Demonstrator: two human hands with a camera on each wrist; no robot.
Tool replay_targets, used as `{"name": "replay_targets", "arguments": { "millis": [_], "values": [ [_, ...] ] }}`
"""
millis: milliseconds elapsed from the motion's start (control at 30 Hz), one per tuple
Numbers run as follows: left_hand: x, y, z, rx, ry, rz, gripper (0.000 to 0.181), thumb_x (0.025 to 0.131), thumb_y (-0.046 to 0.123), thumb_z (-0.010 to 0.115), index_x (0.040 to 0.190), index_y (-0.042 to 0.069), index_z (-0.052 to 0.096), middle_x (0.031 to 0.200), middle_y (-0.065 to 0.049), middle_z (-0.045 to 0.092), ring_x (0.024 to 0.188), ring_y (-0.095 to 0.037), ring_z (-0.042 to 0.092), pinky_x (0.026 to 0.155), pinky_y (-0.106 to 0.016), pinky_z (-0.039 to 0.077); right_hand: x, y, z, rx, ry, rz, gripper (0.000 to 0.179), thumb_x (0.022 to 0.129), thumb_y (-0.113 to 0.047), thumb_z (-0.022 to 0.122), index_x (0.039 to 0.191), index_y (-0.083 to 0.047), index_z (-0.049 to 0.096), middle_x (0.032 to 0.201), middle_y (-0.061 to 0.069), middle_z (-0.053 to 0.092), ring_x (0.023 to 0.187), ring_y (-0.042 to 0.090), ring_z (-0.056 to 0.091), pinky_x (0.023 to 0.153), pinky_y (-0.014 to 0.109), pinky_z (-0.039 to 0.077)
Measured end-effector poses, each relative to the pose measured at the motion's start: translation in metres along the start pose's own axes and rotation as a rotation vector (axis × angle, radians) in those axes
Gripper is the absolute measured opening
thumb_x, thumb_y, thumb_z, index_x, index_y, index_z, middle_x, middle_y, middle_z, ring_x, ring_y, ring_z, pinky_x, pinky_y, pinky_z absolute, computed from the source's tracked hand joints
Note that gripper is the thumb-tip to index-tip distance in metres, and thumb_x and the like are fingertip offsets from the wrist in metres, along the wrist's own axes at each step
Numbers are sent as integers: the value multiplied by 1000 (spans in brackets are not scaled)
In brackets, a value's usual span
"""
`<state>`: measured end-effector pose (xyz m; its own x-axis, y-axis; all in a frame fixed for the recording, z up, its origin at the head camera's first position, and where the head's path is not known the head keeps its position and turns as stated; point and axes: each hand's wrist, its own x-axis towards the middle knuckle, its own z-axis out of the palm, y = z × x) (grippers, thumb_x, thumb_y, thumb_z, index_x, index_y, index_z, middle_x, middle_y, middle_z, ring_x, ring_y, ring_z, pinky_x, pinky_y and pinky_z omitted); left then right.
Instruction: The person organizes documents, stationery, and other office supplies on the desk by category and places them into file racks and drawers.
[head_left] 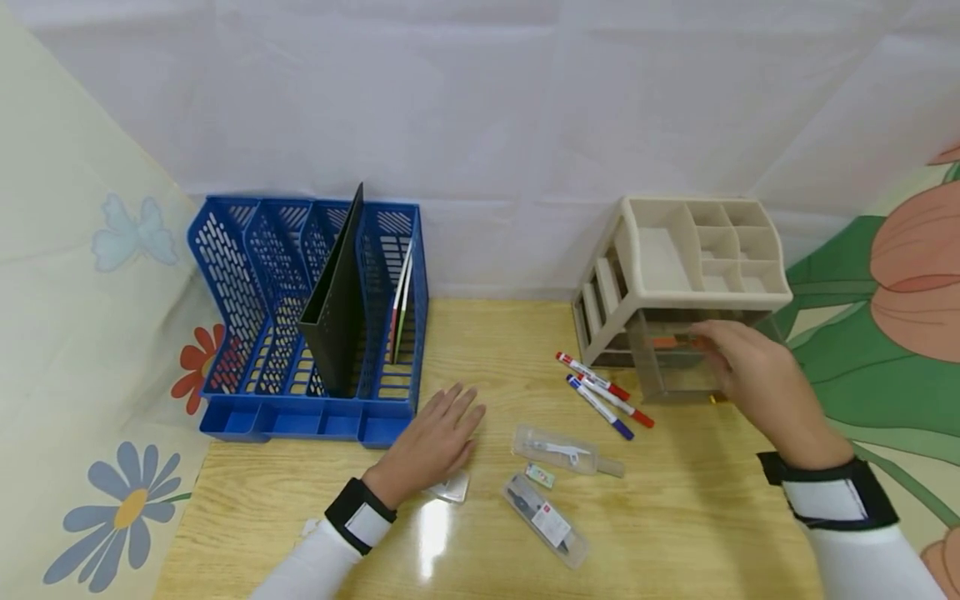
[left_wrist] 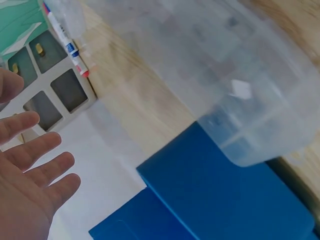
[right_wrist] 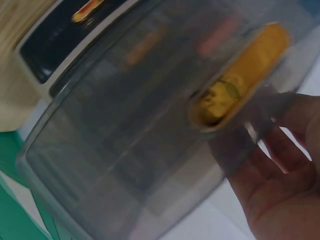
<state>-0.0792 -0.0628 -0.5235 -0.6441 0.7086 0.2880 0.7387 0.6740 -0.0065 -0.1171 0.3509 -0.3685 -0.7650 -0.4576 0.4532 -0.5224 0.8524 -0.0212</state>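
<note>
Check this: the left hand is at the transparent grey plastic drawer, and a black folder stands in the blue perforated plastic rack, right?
Wrong hand: the head view shows the right hand at the transparent grey plastic drawer. A black folder does stand in the blue perforated plastic rack.

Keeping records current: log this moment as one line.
right hand: at open drawer | left hand: empty, beside blue rack | markers: on table

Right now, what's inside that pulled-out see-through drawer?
An orange item shows inside the drawer, and perhaps a blurred reddish one. The right hand covers part of the interior, hiding anything beneath it.
</note>
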Motion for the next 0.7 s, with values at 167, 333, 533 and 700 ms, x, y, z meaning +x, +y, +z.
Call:
{"name": "replay_targets", "arguments": {
  "millis": [167,333,533,700],
  "values": [
    [-2,-2,4,6,-7,5,54,91,30,61,138,6,50,144,-20,50,134,-38,41,111,-51,38,0,17,8,0,-73,15,35,76,9,72,109,2,65,98,20,69,86,34,65,66,51,56],
    [-5,-4,8,20,-9,23,52,92,30,60,138,6,51,143,-20,51,134,-37,42,108,-51,41,4,28,15,-6,-149,40,26,79,7,71,104,3,66,94,21,70,83,35,66,65,53,56],
    [-8,-4,10,17,-1,33,51,92,29,61,136,5,52,141,-20,53,132,-39,44,106,-52,42,12,38,22,27,-210,51,20,82,7,68,102,2,68,95,19,70,85,35,66,68,53,55],
    [-10,-3,11,-15,-21,24,49,94,28,58,137,6,53,142,-20,52,134,-38,42,108,-52,41,12,43,28,35,-254,72,19,83,8,67,101,2,69,97,20,69,88,37,66,70,54,55]
  ]
}}
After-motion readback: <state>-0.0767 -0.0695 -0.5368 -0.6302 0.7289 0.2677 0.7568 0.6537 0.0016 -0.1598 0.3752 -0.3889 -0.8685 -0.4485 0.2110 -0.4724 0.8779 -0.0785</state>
